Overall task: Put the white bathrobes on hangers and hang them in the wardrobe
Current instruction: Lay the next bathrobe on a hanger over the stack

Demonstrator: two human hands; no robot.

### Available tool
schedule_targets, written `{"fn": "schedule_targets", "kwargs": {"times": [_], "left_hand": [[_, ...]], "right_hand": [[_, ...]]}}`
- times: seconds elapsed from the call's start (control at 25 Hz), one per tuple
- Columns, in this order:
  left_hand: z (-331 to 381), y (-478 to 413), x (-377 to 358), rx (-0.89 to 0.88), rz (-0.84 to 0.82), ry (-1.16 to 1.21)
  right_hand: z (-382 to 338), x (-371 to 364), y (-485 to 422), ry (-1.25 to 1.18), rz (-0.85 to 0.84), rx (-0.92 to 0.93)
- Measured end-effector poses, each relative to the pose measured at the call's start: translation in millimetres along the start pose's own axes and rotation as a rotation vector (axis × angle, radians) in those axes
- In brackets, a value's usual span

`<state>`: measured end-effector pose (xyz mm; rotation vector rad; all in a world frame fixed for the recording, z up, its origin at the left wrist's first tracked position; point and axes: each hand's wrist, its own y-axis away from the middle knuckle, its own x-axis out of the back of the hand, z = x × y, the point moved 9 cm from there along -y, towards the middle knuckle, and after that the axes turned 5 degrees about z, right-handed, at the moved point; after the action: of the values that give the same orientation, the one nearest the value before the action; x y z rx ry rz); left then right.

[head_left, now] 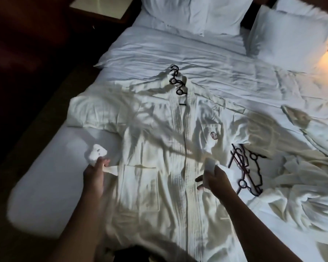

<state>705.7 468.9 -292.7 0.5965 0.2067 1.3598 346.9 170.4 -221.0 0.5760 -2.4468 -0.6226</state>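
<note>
A white bathrobe [159,148] of soft, ribbed towelling lies flat and front-up on the bed [55,176], its fabric creased and its lapels closed in a narrow V. Its long axis runs from the hem nearest the person to the collar at the far end, and the collar points toward the pillows [197,14]. A thin black hanger [176,80] sits inside the collar. Its neck is a chain of small rings and its hook sticks out beyond the collar, tilted a little left. On the robe's right chest a patch chest pocket [214,136] carries a dark oval emblem.

The hands are apart, one at each side of the robe's waist. The left hand [95,171] grips the belt [112,169] just off the robe's left edge, with a bunched white end poking above the fist. The right hand [214,176] is curled around the belt's other end at the robe's right front. How its lower fingers lie is blurred.

Just right of the robe lie spare hangers [248,171], black, angular and tangled together. Beyond them a second bathrobe [292,182] lies crumpled in loose folds. Far past the robe's left shoulder stands a bedside table [102,8] with a pale, glossy top.
</note>
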Motion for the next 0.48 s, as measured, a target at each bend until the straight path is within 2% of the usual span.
{"fn": "schedule_targets", "kwargs": {"times": [0.08,0.16,0.24,0.32,0.48], "left_hand": [[63.2,15.3,-4.7,-0.109,-0.090,0.292],[125.1,36.4,0.1,-0.227,-0.130,0.348],[177.5,64.4,2.3,-0.288,-0.136,0.305],[213.7,100.5,-6.6,-0.343,-0.158,0.186],[235.7,171.1,-59.8,-0.426,-0.362,-0.083]], "right_hand": [[-11.2,28.9,3.6,-0.027,0.058,-0.013],[-28.0,62.2,11.0,0.002,0.116,0.038],[-45.8,92.5,21.5,-0.041,0.167,0.098],[-65.4,110.7,36.3,-0.183,0.177,0.150],[-108.9,118.0,53.4,-0.158,0.202,0.288]]}}
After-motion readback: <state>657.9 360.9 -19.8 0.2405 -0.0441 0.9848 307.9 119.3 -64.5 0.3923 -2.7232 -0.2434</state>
